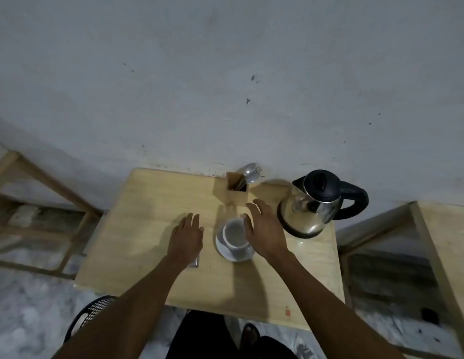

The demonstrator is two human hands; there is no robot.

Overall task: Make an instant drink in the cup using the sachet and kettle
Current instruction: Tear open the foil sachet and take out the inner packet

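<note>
Sachet (194, 263) position is what the coming move is judged to turn on: only a small grey corner of what is taken to be the sachet is seen, lying flat on the table (137, 229) and poking out from under the wrist of the left hand (185, 238). It lies toward the person from the left fingertips, so the hand would have to be drawn back, not pushed forward, for the fingers to reach it. Its long axis cannot be told, since most of it is hidden. The left hand is held flat, palm down, fingers straight and spread a little, gripping nothing.

The right hand (264, 233) is held open over the right side of the white cup (234, 235), fingers loosely curved and closed on nothing; whether the cup is touched cannot be told. The cup stands upright on a white saucer (223, 251) and appears empty. The steel kettle (316, 203) stands just to the right, black lid shut, handle pointing away to the right, nearer the right hand. Spoons are stood in a wooden holder (237, 189) behind the cup.

No brand, label or writing can be read on anything; a small orange mark near the table's front edge is too blurred to make out.
</note>
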